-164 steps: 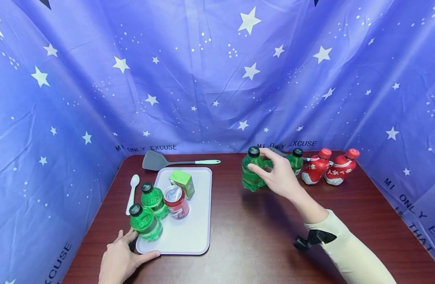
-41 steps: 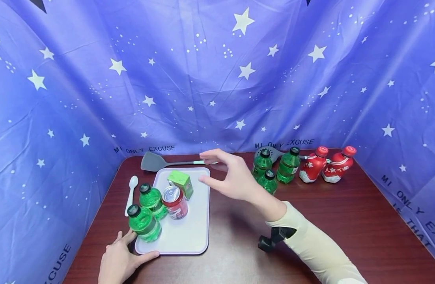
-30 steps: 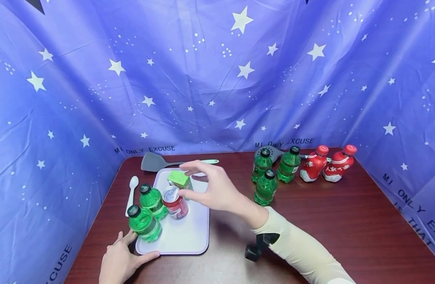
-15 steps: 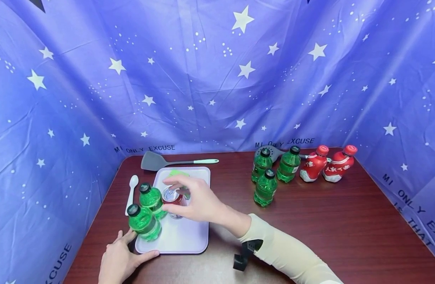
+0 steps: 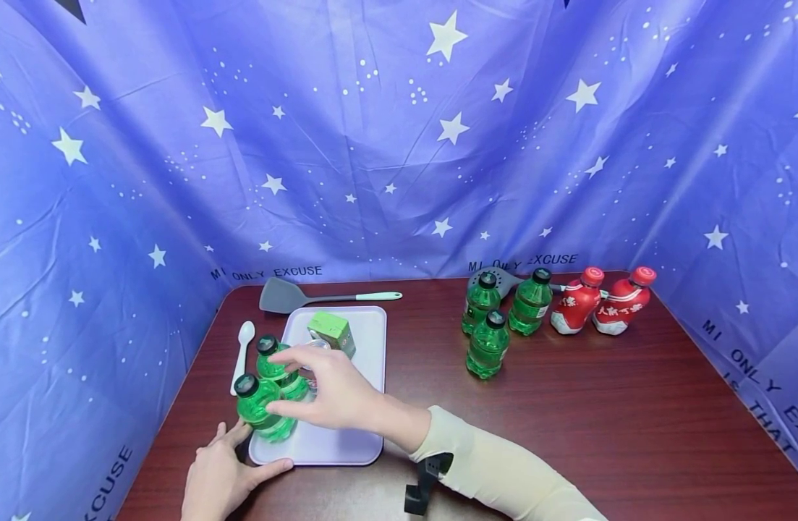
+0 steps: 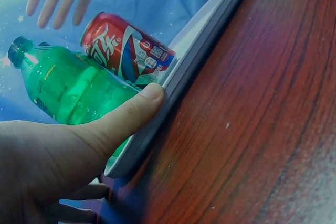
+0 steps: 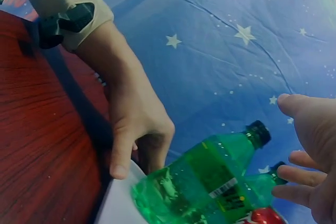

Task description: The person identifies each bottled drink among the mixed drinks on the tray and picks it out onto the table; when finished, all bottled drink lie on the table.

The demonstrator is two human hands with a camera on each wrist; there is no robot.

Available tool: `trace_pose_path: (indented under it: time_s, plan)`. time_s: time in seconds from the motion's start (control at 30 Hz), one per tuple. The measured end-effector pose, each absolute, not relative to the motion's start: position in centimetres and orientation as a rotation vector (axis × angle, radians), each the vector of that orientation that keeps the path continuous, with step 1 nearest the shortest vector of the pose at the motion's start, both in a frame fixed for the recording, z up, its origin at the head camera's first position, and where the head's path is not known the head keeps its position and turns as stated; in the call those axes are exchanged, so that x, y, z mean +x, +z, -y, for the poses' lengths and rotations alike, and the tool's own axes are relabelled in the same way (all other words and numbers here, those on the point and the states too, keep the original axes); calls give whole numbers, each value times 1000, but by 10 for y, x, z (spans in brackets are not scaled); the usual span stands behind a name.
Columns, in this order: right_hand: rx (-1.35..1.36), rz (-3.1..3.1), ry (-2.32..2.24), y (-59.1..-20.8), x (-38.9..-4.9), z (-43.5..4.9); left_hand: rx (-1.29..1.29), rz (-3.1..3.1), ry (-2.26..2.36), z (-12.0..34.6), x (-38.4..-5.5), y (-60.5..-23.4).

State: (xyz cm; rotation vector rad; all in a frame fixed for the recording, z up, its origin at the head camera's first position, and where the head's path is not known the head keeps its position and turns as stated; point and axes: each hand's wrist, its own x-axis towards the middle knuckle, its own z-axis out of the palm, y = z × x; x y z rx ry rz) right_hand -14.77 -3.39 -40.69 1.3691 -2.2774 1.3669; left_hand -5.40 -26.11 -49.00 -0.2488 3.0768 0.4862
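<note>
My left hand (image 5: 219, 470) grips the near left corner of the pale lilac tray (image 5: 340, 441), thumb along the near rim and fingers at the left side. Two green soda bottles with black caps stand along the tray's left side, the front bottle (image 7: 194, 182) and the rear bottle (image 5: 268, 362). Over the tray my right hand (image 5: 336, 391) reaches left, thumb and fingers spread beside the bottles; the right wrist view shows a gap between fingers and bottles. A red soda can (image 6: 126, 51) stands behind that hand, mostly hidden in the head view. Beyond it is a green drink carton (image 5: 331, 329).
A spatula (image 5: 284, 295) lies behind the tray, and a white spoon (image 5: 242, 354) at its left. To the right stand several green bottles, the nearest bottle (image 5: 487, 347) in front, and two red bottles (image 5: 574, 307). A slotted utensil (image 5: 496, 281) lies behind them.
My right hand has set a green bottle down in front of the right-hand group, let go, and moved left across the tray to the bottles there. My left hand has stayed at the tray corner.
</note>
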Motion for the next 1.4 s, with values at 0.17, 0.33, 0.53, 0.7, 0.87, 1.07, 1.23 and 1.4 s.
trace_pose_path:
  time_s: [0.17,0.33,0.53,0.7,0.87,1.07,1.23,1.4]
  plan:
    - [1360,2323,1328,-410,-146,42,-246,-3079,510,262,-53,-490]
    - [1344,2338,1224,-417,-143,49,-245,-3077,528,262,-53,-489]
    - [1319,2322,1080,-423,-141,57,-245,-3086,531,261,-51,-488]
    - [1325,2341,1056,-425,-139,62,-245,-3089,535,262,-51,-488]
    - [1311,2383,1003,-427,-138,64,-241,-3096,544,262,-51,-490]
    - [1258,2420,883,-431,-135,68,-227,-3117,527,264,-50,-494]
    - [1197,2458,799,-434,-134,75,-228,-3137,556,264,-50,-494]
    - [1196,2478,794,-437,-133,78,-209,-3153,585,263,-50,-494]
